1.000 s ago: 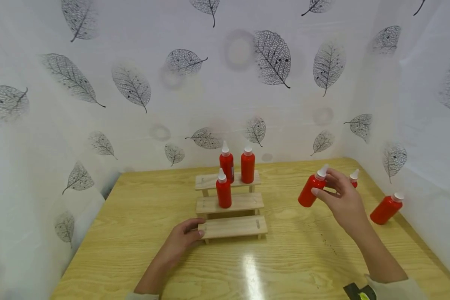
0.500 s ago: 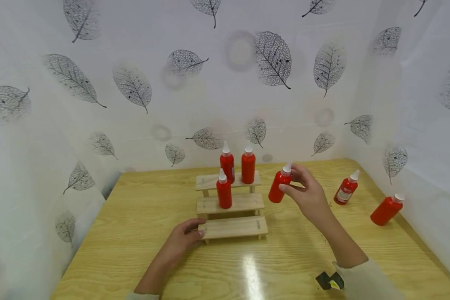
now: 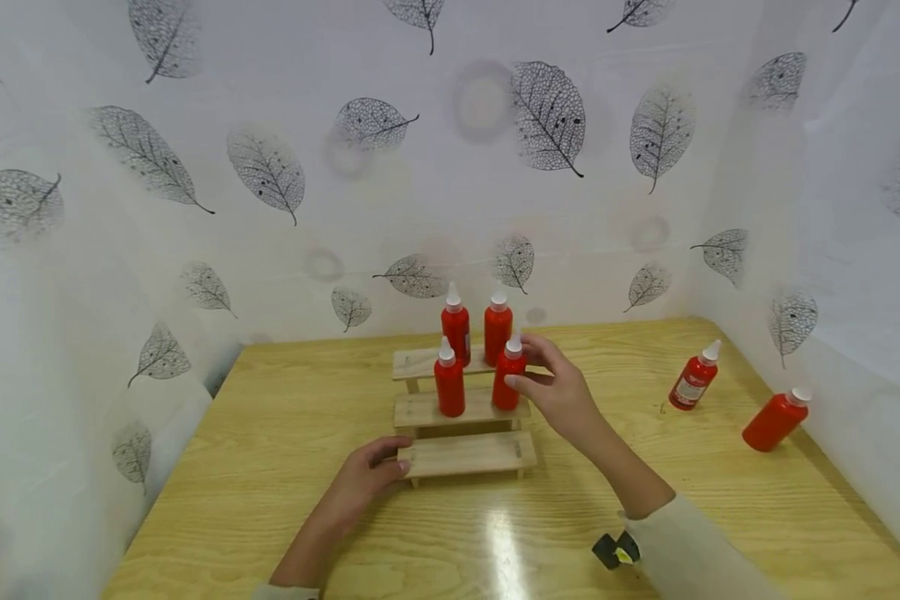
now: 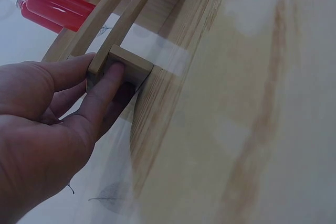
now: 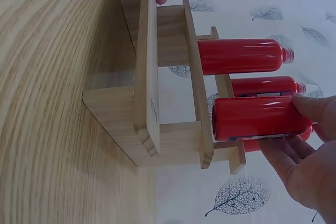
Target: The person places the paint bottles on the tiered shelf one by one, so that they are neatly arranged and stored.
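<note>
A three-tier wooden display stand (image 3: 465,454) stands on the table. My left hand (image 3: 363,479) pinches the left end of its lowest step; in the left wrist view, fingers (image 4: 107,87) press against the step's end. My right hand (image 3: 562,392) grips a red squeeze bottle (image 3: 506,385) with a white nozzle, upright at the right of the middle step. Whether its base touches the step, I cannot tell. To its left on that step stands another red bottle (image 3: 450,392). Two more, a left bottle (image 3: 456,333) and a right bottle (image 3: 498,321), stand on the top step.
On the table's right side are a labelled red bottle (image 3: 692,382) and another red bottle (image 3: 772,421) near the right edge. A white leaf-print sheet (image 3: 450,208) hangs behind and at the sides. A dark object (image 3: 615,550) sits by the right cuff.
My right hand has carried the red squeeze bottle leftward from the table's right side to the stand's middle step, turning it from tilted to upright. My left hand has stayed in place.
</note>
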The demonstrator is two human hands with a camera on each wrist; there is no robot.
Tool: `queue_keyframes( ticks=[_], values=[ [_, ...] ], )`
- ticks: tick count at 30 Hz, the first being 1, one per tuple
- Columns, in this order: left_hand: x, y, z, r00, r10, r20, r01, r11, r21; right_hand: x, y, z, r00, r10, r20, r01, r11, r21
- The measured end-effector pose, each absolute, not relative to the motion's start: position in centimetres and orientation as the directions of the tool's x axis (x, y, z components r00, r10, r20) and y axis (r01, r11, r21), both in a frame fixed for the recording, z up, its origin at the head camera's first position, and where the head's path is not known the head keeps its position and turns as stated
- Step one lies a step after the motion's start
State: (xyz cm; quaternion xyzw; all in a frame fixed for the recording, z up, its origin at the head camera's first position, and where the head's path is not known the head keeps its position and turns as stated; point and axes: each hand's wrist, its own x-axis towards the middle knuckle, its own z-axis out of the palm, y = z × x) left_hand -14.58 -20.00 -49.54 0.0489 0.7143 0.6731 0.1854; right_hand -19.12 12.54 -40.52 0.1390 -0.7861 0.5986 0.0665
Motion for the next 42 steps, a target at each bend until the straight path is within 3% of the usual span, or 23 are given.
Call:
queue_keyframes(
  ticks=[7,22,31,42],
  values=[
    [-14.6,-20.1,-49.5,-0.917,0.346,-0.197,-0.18,0.082,0.98,-19.4,11.4,-41.0,-0.958,-0.173,0.227,-0.265,0.244,-0.933],
    [-14.5,-20.0,-49.5,-0.921,0.332,-0.204,-0.18,0.102,0.978,-18.9,11.7,-40.8,-0.944,-0.199,0.262,-0.312,0.29,-0.905],
    [-14.6,-20.0,-49.4,-0.922,0.329,-0.203,-0.181,0.096,0.979,-18.3,15.6,-40.5,-0.942,-0.107,0.319,-0.335,0.369,-0.867],
    [-14.5,-20.0,-49.4,-0.923,0.326,-0.203,-0.179,0.103,0.978,-17.3,22.2,-40.1,-0.945,0.019,0.325,-0.273,0.502,-0.821]
  ],
)
